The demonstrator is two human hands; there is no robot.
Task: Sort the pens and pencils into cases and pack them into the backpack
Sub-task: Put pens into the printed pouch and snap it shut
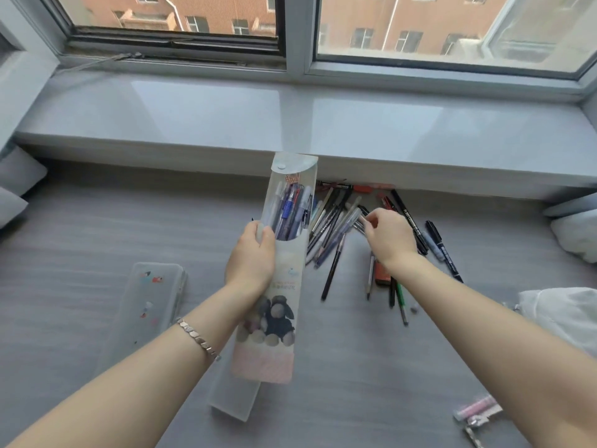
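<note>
My left hand (pixel 252 253) grips a tall translucent pen case (pixel 284 286) printed with a dark sheep, held upright over the grey surface. Its flap is open at the top and several pens (pixel 292 208) stand inside. To the right my right hand (pixel 387 237) reaches into a loose pile of pens and pencils (pixel 336 227) below the windowsill, its fingertips pinching a clear-barrelled pen (pixel 357 221) in the pile. More markers and pencils (pixel 429 240) lie scattered right of and below that hand.
A clear plastic pencil box (pixel 151 295) lies at the left. Another frosted case (pixel 232 399) sits under the held one. A small pink item (pixel 475 409) and white fabric (pixel 562 312) are at the right. The white windowsill (pixel 290 124) runs across behind.
</note>
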